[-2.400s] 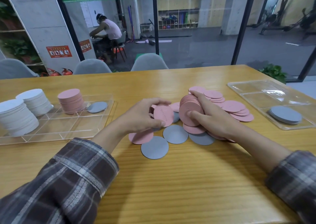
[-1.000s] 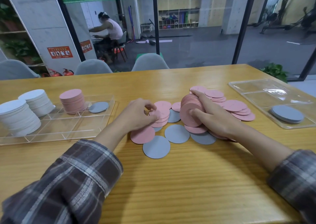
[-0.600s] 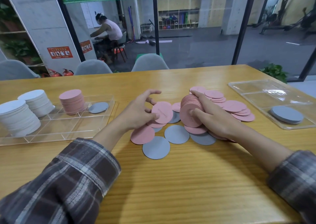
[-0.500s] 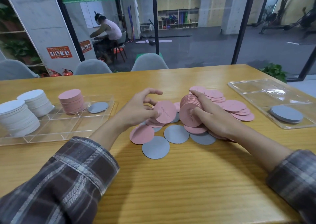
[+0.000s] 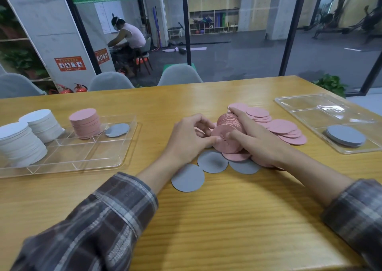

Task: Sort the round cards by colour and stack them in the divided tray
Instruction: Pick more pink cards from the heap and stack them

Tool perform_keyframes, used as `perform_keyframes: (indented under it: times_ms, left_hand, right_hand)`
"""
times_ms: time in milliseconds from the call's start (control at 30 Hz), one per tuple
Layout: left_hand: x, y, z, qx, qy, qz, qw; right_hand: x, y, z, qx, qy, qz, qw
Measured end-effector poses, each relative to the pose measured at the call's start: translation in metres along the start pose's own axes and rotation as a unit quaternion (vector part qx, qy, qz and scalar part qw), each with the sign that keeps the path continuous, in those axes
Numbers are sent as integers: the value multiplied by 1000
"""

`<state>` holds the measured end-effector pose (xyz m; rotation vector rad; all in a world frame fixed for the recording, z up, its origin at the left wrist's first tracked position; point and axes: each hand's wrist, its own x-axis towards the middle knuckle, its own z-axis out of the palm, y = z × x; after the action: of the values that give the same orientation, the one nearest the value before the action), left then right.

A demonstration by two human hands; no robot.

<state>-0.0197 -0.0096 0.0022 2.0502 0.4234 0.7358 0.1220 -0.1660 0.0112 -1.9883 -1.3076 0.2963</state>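
Note:
My right hand (image 5: pixel 258 144) grips a thick stack of pink round cards (image 5: pixel 226 141), held on edge above the pile at the table's middle. My left hand (image 5: pixel 189 139) meets it from the left: the thumb lies on the front pink card and the curled fingers are at its far edge. Loose pink cards (image 5: pixel 286 129) spread to the right of the hands. Three grey cards (image 5: pixel 187 177) (image 5: pixel 213 161) (image 5: pixel 244 167) lie flat in front. The divided tray (image 5: pixel 68 155) on the left holds a pink stack (image 5: pixel 85 123), one grey card (image 5: pixel 117 129) and white stacks (image 5: pixel 19 143).
A second clear tray (image 5: pixel 330 113) at the right holds a low grey stack (image 5: pixel 345 136). Bare wooden tabletop (image 5: pixel 227 219) stretches toward me. Grey chairs stand beyond the far edge, and behind the glass wall a person sits.
My left hand lifted a pink card off the pile and carried it right onto the front of the stack in my right hand. One more pink card beside the grey ones is gone.

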Motion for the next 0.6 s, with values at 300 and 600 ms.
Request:
perform_keyframes:
  times_ms: [300,600]
  left_hand:
    - [-3,-1,4,30,3,8,1000]
    - [-2,-6,-3,-14,-84,-2,996]
  right_hand:
    - [-1,0,1,-26,42,-39,998]
    - [0,0,7,-45,13,-45,998]
